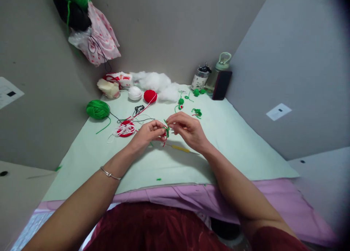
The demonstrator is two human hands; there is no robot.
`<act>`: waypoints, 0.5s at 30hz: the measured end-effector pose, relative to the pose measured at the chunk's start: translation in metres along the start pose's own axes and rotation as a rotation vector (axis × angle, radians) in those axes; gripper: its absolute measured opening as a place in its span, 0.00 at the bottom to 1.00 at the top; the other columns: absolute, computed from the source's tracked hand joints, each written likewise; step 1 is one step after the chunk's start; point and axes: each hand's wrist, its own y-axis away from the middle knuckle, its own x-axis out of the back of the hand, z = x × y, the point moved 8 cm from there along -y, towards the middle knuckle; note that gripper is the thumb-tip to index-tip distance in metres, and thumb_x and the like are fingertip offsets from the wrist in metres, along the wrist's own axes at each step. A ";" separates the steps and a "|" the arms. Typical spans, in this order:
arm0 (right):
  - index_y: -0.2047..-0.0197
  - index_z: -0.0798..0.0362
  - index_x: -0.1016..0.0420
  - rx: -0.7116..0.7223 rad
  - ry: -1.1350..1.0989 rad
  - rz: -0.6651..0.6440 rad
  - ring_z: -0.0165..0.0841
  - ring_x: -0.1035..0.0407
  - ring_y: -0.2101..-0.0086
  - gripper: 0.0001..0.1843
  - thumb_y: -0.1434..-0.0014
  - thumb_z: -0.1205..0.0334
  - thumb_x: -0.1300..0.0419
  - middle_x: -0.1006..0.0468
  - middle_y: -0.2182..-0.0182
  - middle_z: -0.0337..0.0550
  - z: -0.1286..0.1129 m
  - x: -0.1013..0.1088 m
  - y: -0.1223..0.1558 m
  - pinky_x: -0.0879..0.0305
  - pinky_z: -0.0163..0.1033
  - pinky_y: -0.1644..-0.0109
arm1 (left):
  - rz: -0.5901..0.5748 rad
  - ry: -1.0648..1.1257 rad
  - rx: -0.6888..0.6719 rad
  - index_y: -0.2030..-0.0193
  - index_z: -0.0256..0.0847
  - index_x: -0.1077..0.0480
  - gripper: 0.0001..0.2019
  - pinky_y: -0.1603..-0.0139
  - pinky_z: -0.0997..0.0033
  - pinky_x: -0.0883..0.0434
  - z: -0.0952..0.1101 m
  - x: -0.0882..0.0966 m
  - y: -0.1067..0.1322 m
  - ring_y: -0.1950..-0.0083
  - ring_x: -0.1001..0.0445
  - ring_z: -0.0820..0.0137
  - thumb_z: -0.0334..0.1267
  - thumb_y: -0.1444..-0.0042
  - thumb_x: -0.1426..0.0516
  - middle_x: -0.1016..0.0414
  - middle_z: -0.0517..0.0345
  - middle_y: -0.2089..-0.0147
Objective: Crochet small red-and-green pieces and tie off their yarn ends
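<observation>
My left hand (153, 131) is closed in a pinch around a small green and red crochet piece (167, 131) above the middle of the table. Just right of it, my right hand (188, 129) has thumb and forefinger pinched together at green yarn by the piece. A small dark tip shows under the right fingers; what it belongs to I cannot make out. Below the hands, a yellow-handled crochet hook (180, 148) lies on the pale green tabletop (169, 171). A short red strand hangs beneath the piece.
Left are a green yarn ball (97, 109) and tangled red and white yarn (125, 128). Behind sit a white ball (135, 93), a red ball (150, 96) and white stuffing (155, 82). Far right stand a pen cup (199, 79), a bottle (222, 63) and a phone (222, 85).
</observation>
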 end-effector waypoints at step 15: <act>0.66 0.50 0.34 -0.409 -0.670 0.270 0.20 0.52 0.86 0.17 0.40 0.49 0.34 0.42 0.86 0.25 0.030 0.046 -0.007 0.54 0.27 0.84 | -0.034 -0.044 0.017 0.63 0.36 0.29 0.13 0.66 0.69 0.23 -0.011 -0.001 -0.003 0.71 0.22 0.72 0.39 0.49 0.32 0.23 0.59 0.70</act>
